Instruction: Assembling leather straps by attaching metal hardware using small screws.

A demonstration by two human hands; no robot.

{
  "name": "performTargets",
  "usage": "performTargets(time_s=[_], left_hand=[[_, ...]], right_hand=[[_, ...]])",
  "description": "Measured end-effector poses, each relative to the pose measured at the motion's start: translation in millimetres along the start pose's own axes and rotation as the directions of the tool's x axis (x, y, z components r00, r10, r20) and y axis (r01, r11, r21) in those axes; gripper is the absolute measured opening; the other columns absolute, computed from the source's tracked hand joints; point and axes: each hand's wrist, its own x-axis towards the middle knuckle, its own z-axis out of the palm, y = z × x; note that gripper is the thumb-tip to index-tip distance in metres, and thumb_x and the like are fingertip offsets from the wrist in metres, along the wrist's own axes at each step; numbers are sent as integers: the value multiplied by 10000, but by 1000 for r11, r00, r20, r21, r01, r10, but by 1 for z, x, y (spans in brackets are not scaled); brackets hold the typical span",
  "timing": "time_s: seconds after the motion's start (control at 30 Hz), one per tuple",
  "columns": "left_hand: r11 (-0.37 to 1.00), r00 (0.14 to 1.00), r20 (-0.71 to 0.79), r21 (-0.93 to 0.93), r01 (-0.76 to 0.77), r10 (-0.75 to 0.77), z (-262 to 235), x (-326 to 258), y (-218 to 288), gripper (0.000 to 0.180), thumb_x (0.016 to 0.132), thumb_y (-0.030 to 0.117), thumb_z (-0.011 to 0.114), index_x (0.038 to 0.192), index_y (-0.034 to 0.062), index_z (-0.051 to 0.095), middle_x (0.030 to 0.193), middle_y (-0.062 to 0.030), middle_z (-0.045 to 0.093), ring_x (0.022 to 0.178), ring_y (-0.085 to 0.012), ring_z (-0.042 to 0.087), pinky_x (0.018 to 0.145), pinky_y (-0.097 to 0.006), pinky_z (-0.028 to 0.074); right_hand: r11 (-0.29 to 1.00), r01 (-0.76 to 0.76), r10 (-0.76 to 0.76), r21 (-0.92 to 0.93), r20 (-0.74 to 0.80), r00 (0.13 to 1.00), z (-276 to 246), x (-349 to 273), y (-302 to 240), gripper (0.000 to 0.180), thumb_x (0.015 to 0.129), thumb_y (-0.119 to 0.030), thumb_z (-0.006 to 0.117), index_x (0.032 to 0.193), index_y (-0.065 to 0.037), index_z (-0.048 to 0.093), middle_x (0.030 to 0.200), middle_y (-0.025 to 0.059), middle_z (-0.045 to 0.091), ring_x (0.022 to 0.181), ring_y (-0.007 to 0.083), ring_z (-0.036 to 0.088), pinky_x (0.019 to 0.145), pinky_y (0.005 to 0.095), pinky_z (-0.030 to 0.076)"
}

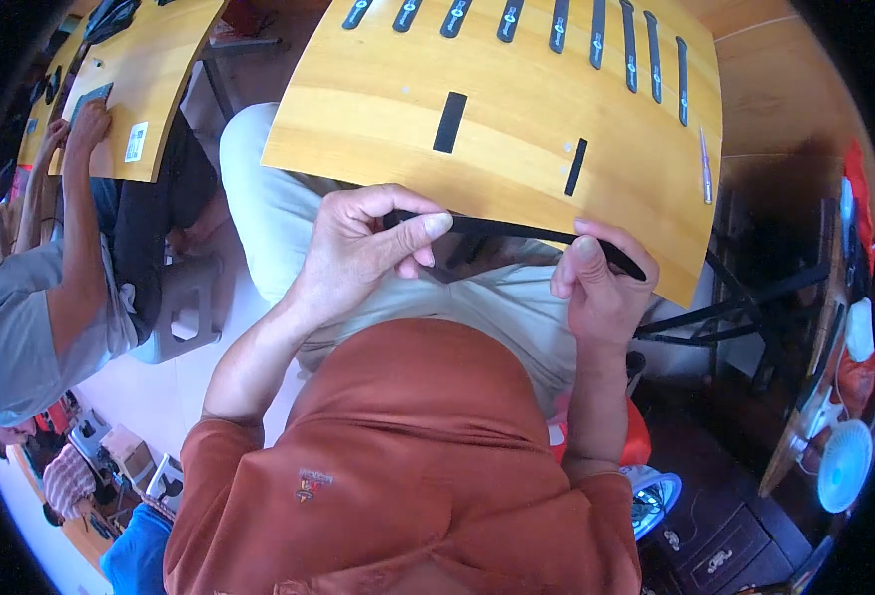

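Observation:
A narrow black strap point(517, 229) is stretched sideways above my lap, close to the near edge of the table. My left hand point(348, 248) pinches its left end between thumb and fingers. Near the other end, the thumb and fingers of my right hand point(601, 288) grip it, and a rounded tip sticks out past them. On the tabletop beyond my hands lie a wider black strip point(449, 123) and a thinner black strip point(577, 168). Farther back, several dark straps point(597, 38) with pale printed marks lie in a row.
A slim screwdriver-like tool point(706, 169) lies by the right edge of the yellow wooden table point(358, 129). To the left, a person in grey point(31, 317) works at another table point(155, 69). A small pale fan point(844, 466) stands at the far right, above a dark cabinet point(735, 545).

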Motion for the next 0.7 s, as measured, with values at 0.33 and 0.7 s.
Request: performTargets(time_s=[0.33,0.7], left_hand=[[982,999,38,-188,29,-22,-11,12,-3,224,947,169,648,1076,-11,674,808,-27,649,661,-65,570,640,-210,493],[962,982,-44,214,-170,183,-17,35,-5,196,892,62,694,1083,16,688,707,19,614,630,-36,542,577,-187,455]], right_hand=[[987,-94,74,129,148,986,-19,12,12,207,873,-116,712,991,48,666,743,99,629,603,162,591,561,286,489],[955,-155,169,-251,33,985,-42,29,8,208,825,-18,725,1021,30,678,848,59,671,666,99,619,593,222,504]])
